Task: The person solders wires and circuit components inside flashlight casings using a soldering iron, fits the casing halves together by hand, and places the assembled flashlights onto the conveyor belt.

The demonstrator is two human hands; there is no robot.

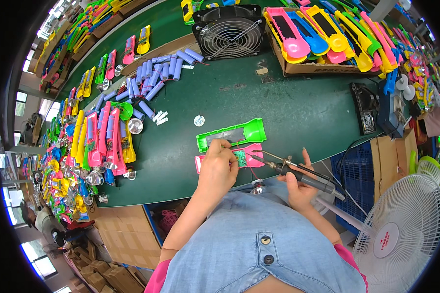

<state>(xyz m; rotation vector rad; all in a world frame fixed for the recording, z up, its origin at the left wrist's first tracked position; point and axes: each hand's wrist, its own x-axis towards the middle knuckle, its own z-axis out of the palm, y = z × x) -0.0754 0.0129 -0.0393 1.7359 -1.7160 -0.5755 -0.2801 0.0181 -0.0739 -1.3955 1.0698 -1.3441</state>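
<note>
My right hand (300,190) grips a soldering iron (303,178) with a dark handle and a thin metal tube along it. Its tip points left, close to the green circuit board (240,157) in the pink flashlight shell (253,155). Over that shell's left half is my left hand (216,166), fingers pinched together; whatever they hold is hidden beneath them. Just beyond lies a green flashlight shell (253,131) with a dark grey panel. A red wire runs from the board toward a round lamp reflector (257,187) at the table's near edge, against my apron.
Purple battery cells (155,75) lie heaped at the far left, beside assembled shells (102,136) with reflectors. A black fan (230,34) and a carton of colourful shells (322,39) stand at the back. On the right are a blue box (392,110) and a white fan (396,234).
</note>
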